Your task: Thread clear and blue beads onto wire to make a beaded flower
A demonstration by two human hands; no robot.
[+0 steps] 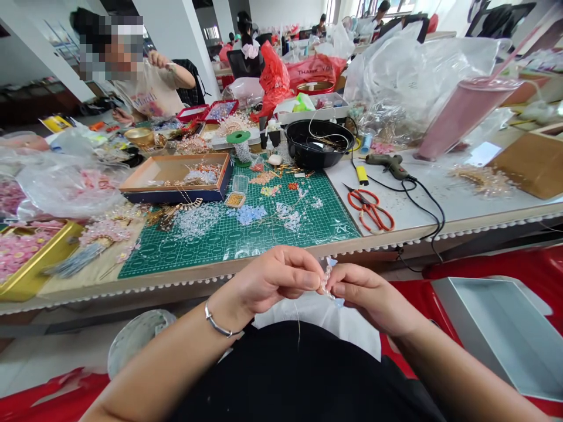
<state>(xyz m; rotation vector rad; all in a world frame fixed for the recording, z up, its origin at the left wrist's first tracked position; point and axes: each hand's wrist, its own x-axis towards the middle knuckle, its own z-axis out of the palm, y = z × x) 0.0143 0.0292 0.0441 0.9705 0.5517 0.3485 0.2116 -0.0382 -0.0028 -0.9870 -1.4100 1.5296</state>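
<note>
My left hand and my right hand meet over my lap, just below the table's front edge. Both are closed in a pinch on a small cluster of clear beads on thin wire held between the fingertips. A fine wire tail hangs down from it over my dark clothing. A silver bangle circles my left wrist. On the green cutting mat in front lie several heaps of clear, blue and orange beads.
Orange-handled scissors and a glue gun with a black cord lie right of the mat. A black bowl, a shallow box, a gold tin and plastic bags crowd the table. A grey box sits lower right. Another person works opposite.
</note>
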